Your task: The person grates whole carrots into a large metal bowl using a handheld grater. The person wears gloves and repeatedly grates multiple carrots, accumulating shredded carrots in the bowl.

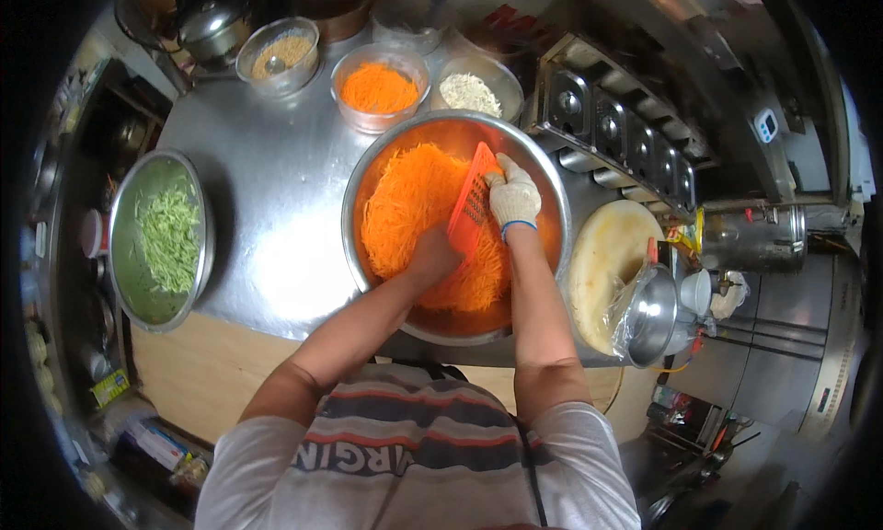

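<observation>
A large steel mixing bowl [353,254] stands before me, heaped with shredded carrot [407,205]. A red-orange plastic grater [472,202] with metal cutting holes leans steeply inside it. My bare left hand [438,254] is closed around the grater's lower end; its fingers are partly hidden. On the grater's right face lies my right hand [514,195], in a white knit glove with a blue cuff. Its fingers are curled around an orange piece, apparently carrot [494,170], mostly covered by the glove. More shreds lie under the grater.
At left, a steel bowl [118,254] holds shredded green vegetable. Along the back stand clear tubs of shredded carrot [379,88], pale shreds [470,94] and tan grains [281,55]. Lidded steel pans [610,126] line the right rear. A round cutting board [600,261] lies beside the bowl.
</observation>
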`<state>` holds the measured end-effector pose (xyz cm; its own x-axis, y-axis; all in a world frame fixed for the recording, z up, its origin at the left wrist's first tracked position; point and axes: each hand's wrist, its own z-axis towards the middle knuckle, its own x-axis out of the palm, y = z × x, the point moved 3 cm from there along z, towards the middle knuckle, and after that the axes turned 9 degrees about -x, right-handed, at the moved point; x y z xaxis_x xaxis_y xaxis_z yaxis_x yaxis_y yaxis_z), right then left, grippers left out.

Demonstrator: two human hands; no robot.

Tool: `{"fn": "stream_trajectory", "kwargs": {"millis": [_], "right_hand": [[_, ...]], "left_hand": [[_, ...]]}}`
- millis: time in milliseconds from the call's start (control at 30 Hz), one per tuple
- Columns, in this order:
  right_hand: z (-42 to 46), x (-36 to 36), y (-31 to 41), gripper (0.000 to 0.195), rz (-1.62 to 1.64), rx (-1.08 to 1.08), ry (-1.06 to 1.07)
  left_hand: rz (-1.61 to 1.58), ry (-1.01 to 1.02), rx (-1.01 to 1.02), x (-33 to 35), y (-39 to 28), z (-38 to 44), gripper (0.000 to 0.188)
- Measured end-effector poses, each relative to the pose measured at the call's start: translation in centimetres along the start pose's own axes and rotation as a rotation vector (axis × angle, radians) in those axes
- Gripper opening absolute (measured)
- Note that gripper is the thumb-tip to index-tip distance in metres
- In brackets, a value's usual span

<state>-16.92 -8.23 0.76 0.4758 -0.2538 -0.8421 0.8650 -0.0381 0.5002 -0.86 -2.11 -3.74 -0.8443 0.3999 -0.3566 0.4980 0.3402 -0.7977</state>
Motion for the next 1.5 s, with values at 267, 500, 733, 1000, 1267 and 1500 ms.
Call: {"fn": "stream_trajectory", "kwargs": {"millis": [267, 500, 733, 1000, 1267, 1500], "right_hand": [[-4.3, -4.2, 3.4, 0.053, 1.812, 0.493, -0.061], [-8.4, -1.7, 3.3, 0.055, 0.04, -0.109, 0.107], [-9.1, -1.5, 4.8, 0.053, -0.027, -0.058, 0.09], [-0.5, 0.3, 0.9, 0.041, -0.012, 0.082, 0.028], [-4.4, 0.8, 0.4, 0.043, 0.195, 0.211, -0.025], [-4.1, -0.3, 0.5, 0.04, -0.002, -0.008, -0.093]], "left_hand": [[-0.051, -0.04, 0.015, 0.0, 0.4, 0.7, 0.044], [0.045, -0.031, 0.05, 0.0, 0.2, 0.9, 0.041], [0.004, -0.027, 0.106, 0.1, 0.7, 1.5, 0.035], [0.078, -0.085, 0.049, 0.9, 0.8, 0.7, 0.036], [0.014, -0.082, -0.122, 0.9, 1.2, 1.5, 0.042], [0.01, -0.007, -0.068, 0.0, 0.4, 1.3, 0.042]]}}
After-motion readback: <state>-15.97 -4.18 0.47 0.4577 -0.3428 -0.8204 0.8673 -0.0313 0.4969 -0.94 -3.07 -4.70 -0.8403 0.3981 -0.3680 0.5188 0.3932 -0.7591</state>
